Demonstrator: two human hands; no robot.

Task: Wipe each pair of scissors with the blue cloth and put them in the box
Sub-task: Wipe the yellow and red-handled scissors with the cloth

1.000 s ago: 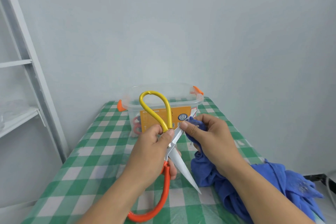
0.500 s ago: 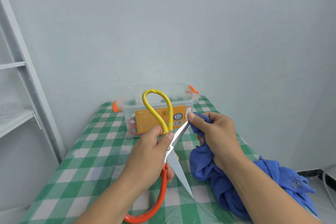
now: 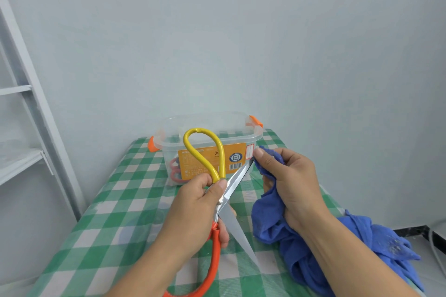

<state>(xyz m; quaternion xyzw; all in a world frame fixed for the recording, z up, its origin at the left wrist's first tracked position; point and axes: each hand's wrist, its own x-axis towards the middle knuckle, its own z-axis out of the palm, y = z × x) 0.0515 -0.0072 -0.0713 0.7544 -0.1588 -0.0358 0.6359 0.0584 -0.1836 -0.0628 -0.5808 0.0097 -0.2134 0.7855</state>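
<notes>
Okay, a white shelf point(image 3: 23, 160) is standing at far left, beside the table point(image 3: 96, 236) with its green checked cover. The left hand point(image 3: 195, 207) is gripping the scissors point(image 3: 235, 182) at the pivot, fingers curled round them, holding them above the table with the blades spread wide; the yellow handle is pointing up and the orange handle down toward the near edge. Behind, the clear box point(image 3: 239, 138) with orange clips is sitting at the far end of the table, with red-handled scissors point(image 3: 175, 172) lying inside. The right hand point(image 3: 289, 183) is pinching the blue cloth point(image 3: 272, 224) against the tip of the upper blade, thumb on top. The rest of the cloth is trailing down onto the table at right.
</notes>
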